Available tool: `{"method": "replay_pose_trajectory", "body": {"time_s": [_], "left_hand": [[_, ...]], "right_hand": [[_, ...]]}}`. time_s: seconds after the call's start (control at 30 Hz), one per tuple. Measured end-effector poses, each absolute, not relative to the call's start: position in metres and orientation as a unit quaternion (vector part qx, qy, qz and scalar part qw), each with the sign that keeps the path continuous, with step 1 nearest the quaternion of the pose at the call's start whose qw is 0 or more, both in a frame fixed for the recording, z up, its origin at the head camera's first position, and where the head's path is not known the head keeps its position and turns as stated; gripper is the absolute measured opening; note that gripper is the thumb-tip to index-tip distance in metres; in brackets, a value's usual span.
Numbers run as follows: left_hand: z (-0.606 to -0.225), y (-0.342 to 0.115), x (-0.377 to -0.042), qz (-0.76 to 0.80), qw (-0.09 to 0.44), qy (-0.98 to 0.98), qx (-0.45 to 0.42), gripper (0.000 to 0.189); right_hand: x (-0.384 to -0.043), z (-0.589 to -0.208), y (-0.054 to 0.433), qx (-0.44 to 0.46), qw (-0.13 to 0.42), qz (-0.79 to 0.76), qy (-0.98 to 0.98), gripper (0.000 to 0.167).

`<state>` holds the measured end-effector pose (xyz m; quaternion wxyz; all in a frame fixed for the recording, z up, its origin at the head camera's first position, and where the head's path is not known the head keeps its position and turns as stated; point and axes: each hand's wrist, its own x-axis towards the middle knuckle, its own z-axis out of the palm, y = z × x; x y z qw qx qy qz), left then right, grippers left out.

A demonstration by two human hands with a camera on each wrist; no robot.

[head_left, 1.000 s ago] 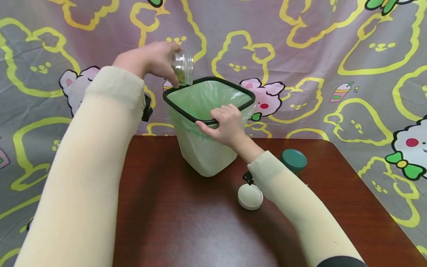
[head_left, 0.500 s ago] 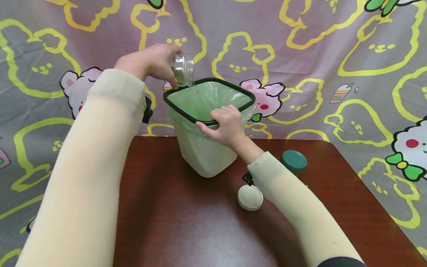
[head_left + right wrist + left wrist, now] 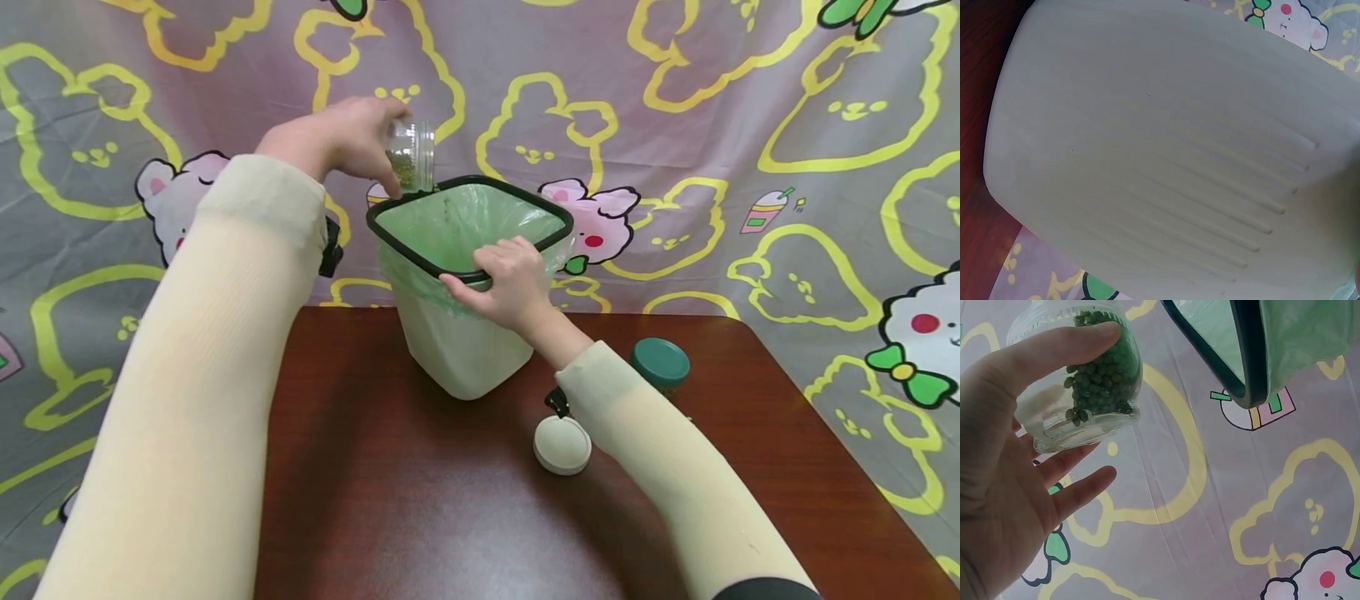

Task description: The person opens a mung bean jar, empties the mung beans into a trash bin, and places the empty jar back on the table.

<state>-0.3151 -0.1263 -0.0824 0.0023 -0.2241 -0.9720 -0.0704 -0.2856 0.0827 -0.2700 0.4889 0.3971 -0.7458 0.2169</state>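
In the head view my left hand grips a clear jar lying on its side, its mouth at the black rim of a white bin. Green beans fill part of the jar in the left wrist view, thumb on one side and fingers behind. A few dark specks show against the bin's green liner just past the jar's mouth. My right hand holds the bin's near rim, fingers over the edge and thumb outside. The right wrist view is mostly the ribbed bin wall.
A round white lid lies on the brown table below my right wrist. Behind the right forearm stands a jar with a green lid, partly hidden by the sleeve. A patterned curtain hangs close behind the bin.
The jar has dipped slightly toward the bin. Dark specks now show on the liner below its mouth, where none showed a second ago. My right hand stays on the rim.
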Motion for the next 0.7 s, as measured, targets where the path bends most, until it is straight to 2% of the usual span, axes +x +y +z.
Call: {"method": "replay_pose_trajectory", "body": {"time_s": [0.7], "left_hand": [[-0.0852, -0.1257, -0.3152, -0.064, -0.006, -0.972, -0.226, 0.106]], "right_hand": [[-0.2856, -0.2697, 0.0824, 0.397, 0.487, 0.218, -0.747, 0.059]]}}
